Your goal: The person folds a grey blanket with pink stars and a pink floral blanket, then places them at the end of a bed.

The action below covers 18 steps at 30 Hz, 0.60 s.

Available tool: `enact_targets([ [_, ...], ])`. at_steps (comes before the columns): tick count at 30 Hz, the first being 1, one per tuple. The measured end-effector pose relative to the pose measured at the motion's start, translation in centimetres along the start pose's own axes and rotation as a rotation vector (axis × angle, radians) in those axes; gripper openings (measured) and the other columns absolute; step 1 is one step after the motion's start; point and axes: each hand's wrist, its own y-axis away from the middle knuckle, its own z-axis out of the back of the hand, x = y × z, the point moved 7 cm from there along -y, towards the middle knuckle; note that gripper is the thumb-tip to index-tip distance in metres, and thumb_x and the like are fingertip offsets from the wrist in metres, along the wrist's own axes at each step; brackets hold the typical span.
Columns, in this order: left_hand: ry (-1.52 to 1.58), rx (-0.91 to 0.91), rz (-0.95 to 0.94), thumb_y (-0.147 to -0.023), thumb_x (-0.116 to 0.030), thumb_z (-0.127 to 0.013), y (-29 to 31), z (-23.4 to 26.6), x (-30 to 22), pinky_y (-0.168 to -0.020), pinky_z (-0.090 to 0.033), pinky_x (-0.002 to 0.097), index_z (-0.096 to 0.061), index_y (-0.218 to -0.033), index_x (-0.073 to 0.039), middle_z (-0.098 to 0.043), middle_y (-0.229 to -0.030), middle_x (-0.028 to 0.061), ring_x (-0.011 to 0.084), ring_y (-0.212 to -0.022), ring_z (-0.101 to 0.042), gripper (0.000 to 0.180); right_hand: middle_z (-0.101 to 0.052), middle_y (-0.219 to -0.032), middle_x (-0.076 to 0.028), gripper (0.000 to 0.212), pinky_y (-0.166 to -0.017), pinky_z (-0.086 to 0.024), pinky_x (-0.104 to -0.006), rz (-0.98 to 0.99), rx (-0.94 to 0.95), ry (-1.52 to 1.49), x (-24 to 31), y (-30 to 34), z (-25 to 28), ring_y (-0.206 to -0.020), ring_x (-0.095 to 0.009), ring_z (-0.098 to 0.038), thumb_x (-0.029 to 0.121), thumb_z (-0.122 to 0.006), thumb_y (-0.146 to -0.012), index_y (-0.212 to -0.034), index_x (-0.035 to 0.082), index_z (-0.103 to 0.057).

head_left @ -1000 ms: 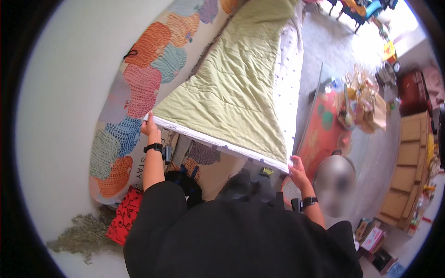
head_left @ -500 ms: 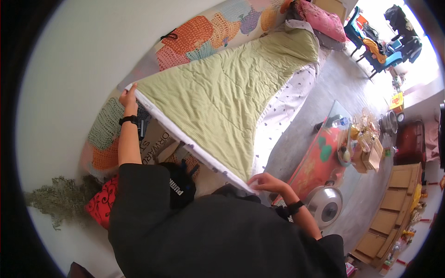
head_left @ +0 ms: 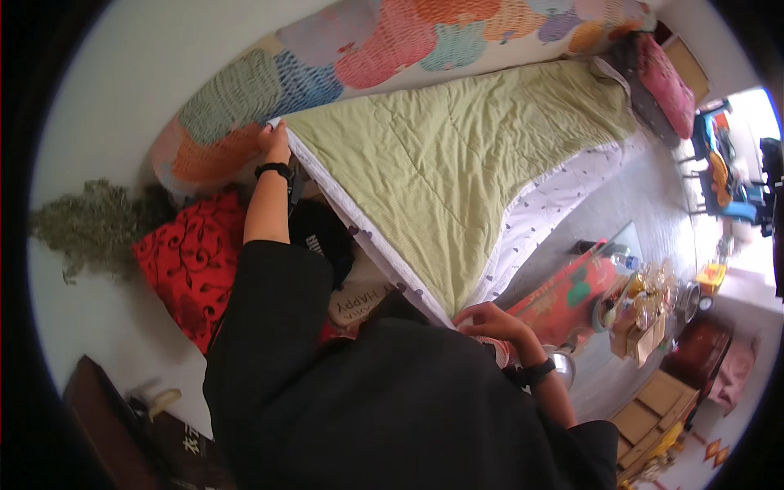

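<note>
A pale green quilt [head_left: 425, 163] with a white underside patterned in small dark hearts is stretched between my two hands and runs away toward the far right. My left hand [head_left: 278, 143], raised near the sofa back, is closed on one near corner. The other near corner is pinched in my right hand [head_left: 494, 322], low and close to my body. Between them the white near edge is pulled into a straight, slanting line. The quilt's far end lies beside a pink pillow [head_left: 665, 86]. Dark bands sit on both wrists.
A sofa back with a multicoloured knit-look pattern [head_left: 237, 94] lines the wall. Left of me is a red cushion [head_left: 196, 269]. On the right stands a red-patterned low table [head_left: 563, 286] with a bottle [head_left: 625, 261]; a pot lid [head_left: 563, 367] is partly behind my right arm. Blue chairs [head_left: 723, 171] stand farther off.
The view has swung, so the scene sits farther right and more of the red cushion shows. Both hands keep their corners, with the near edge still taut. My arm now hides more of the pot lid.
</note>
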Motion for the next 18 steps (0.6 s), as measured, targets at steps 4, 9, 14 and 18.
enact_targets([
  [4,-0.124,-0.097,0.04,-0.079,-0.02,-0.064,-0.1,1.2,3.4,-0.063,-0.043,0.0357,-0.063,-0.086,0.003,-0.063,-0.074,0.011,0.0207,-0.065,-0.057,0.024,-0.062,-0.071,-0.004,0.019,-0.057,-0.045,-0.0252,0.068,0.175,0.06,0.0,-4.3,-0.9,-0.061,-0.009,-0.056,0.016,-0.063,-0.078,-0.094,0.005,-0.064],
  [9,0.067,-0.276,0.077,-0.081,-0.011,-0.055,-3.9,5.3,10.4,-0.072,-0.045,0.0367,-0.058,-0.1,0.004,-0.062,-0.094,0.0161,0.0242,-0.083,-0.058,0.025,-0.062,-0.072,-0.011,0.018,-0.055,-0.046,-0.0293,0.168,0.25,0.168,-2.8,-14.6,-6.7,-0.064,-0.016,-0.06,0.011,-0.059,-0.077,-0.093,0.002,-0.062],
  [14,-0.423,-0.015,-0.391,-0.07,-0.004,-0.057,7.2,-6.6,14.6,-0.078,-0.045,0.0336,-0.053,-0.104,0.0,-0.061,-0.093,0.0132,0.0243,-0.088,-0.058,0.035,-0.06,-0.067,-0.017,0.016,-0.058,-0.046,-0.0348,0.198,-0.234,0.169,-10.4,-23.2,-8.0,-0.065,-0.029,-0.06,0.008,-0.059,-0.071,-0.085,0.001,-0.064],
  [18,-0.261,0.706,-0.397,-0.074,-0.015,-0.064,25.0,-15.2,23.9,-0.079,-0.043,0.0311,-0.053,-0.101,-0.006,-0.057,-0.095,0.0095,0.0211,-0.087,-0.056,0.031,-0.064,-0.075,-0.016,0.025,-0.061,-0.048,-0.032,0.04,-0.097,0.002,-16.5,-26.9,-9.6,-0.066,-0.026,-0.062,0.009,-0.058,-0.072,-0.097,0.004,-0.063],
])
